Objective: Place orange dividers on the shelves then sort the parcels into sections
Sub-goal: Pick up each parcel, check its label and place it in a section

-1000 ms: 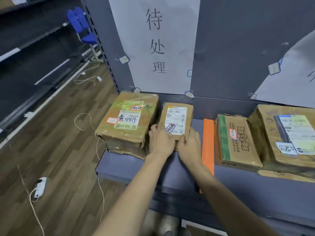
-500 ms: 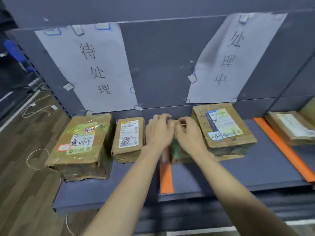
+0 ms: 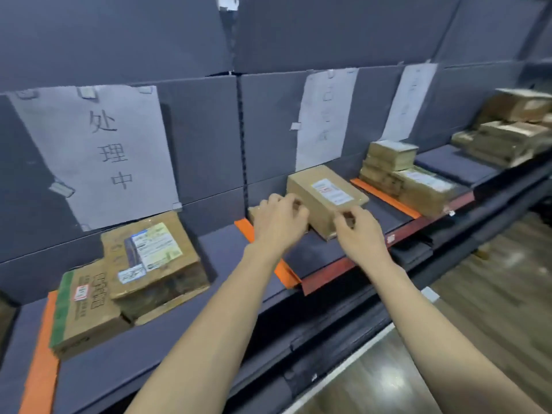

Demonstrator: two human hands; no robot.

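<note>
A brown cardboard parcel [image 3: 327, 198] with a white label lies on the grey shelf [image 3: 227, 243], just right of an orange divider [image 3: 245, 228]. My left hand [image 3: 277, 224] has curled fingers against the parcel's left end. My right hand [image 3: 357, 227] grips its near right corner. Another orange divider [image 3: 40, 360] lies at the far left, beside two parcels: one with a green stripe [image 3: 83, 312] and a larger one [image 3: 155, 258] leaning over it. A third orange divider [image 3: 385, 197] lies farther right, next to stacked parcels [image 3: 409, 177].
Paper signs [image 3: 98, 153] hang on the grey back panel above each section. More parcels [image 3: 510, 135] are piled at the far right of the shelf. A lower shelf ledge [image 3: 343, 333] juts out below, and wood flooring [image 3: 493, 309] runs along the right.
The view has swung right along the shelf. Both hands moved from the green-striped parcel in the left section to the brown parcel past the middle orange divider.
</note>
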